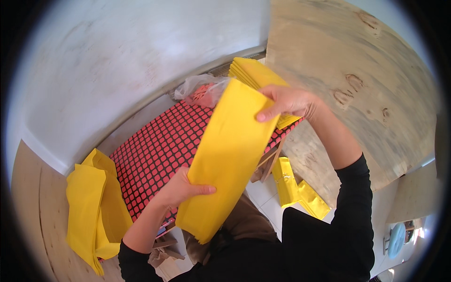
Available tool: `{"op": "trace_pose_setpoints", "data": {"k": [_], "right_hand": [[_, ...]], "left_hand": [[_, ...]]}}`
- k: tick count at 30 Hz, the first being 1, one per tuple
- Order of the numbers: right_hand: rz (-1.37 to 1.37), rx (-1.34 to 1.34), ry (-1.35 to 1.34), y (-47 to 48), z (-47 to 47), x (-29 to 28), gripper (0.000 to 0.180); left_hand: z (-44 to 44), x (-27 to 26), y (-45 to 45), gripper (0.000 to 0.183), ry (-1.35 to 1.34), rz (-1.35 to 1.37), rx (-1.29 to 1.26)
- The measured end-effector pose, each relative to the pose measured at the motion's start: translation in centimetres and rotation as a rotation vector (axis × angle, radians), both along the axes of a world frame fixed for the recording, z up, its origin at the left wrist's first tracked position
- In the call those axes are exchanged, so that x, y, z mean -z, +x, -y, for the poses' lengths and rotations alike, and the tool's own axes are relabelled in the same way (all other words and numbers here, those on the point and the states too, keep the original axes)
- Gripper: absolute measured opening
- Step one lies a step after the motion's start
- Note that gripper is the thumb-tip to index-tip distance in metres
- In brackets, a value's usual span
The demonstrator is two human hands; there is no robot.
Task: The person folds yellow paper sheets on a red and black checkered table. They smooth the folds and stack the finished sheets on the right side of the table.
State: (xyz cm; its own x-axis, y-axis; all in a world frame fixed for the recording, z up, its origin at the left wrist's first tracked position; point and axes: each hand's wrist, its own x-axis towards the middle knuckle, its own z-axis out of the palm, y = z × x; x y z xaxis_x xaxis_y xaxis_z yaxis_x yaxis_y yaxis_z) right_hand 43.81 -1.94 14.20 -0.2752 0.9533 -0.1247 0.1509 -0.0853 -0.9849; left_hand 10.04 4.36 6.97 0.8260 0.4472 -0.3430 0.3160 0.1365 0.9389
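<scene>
Both hands hold a flat, folded stack of yellow sheet material (229,155) above a table with a red-and-black patterned cover (158,151). My left hand (190,188) grips its lower left edge, thumb on top. My right hand (283,102) grips its upper right edge, thumb on the face and fingers hidden behind. Just behind the right hand, a pile of folded yellow pieces (253,72) lies at the table's far right corner. Beside that pile is a clear plastic bag with pinkish-red contents (204,91).
Larger yellow pieces (86,204) hang over the table's left end. Yellow bundles (287,183) lie on the tiled floor, right of the table. A white wall (141,46) stands behind, a wooden panel (334,70) at right. A light-blue round stool (397,240) stands far right.
</scene>
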Motion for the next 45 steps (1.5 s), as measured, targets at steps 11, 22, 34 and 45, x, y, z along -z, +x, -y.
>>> {"op": "trace_pose_setpoints", "data": {"k": [11, 22, 34, 45], "right_hand": [[-0.38, 0.565, 0.126, 10.2, 7.0, 2.8, 0.037], [-0.979, 1.324, 0.269, 12.1, -2.7, 9.1, 0.019], [-0.938, 1.399, 0.405, 10.2, -2.4, 9.3, 0.027], [-1.005, 1.253, 0.498, 10.1, -3.4, 7.4, 0.024]], "left_hand": [[-7.4, 0.4, -1.9, 0.059, -0.267, 0.637, -0.313], [-6.8, 5.5, 0.4, 0.045, -0.617, 0.77, -0.307], [-5.5, 5.4, 1.7, 0.039, -0.615, 0.682, -0.292], [-4.1, 4.7, 18.2, 0.065, 1.103, 0.46, 0.172]]}}
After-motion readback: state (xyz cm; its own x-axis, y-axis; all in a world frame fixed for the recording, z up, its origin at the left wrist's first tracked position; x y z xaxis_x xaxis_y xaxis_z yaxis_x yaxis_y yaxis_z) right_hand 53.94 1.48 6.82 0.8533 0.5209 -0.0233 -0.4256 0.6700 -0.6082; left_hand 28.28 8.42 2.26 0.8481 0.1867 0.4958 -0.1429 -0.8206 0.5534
